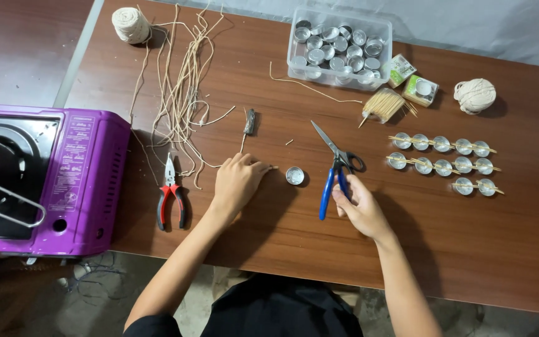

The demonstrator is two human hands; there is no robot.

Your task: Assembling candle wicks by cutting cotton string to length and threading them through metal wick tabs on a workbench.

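My left hand [237,181] rests on the brown table [469,243], fingers curled around a short piece of pale wick whose tip pokes out at the right. Just right of it sits a small empty metal cup [294,176]. My right hand [359,206] grips the blue handles of a pair of scissors [333,163], whose blades lie on the table pointing up and left.
Red-handled pliers [171,193] and loose cord strands [182,93] lie at left, beside a purple portable stove [51,181]. A clear box of metal cups [339,48] stands at the back. Rows of cups with sticks [444,163], a toothpick bundle [385,105] and two twine balls [475,95] are around.
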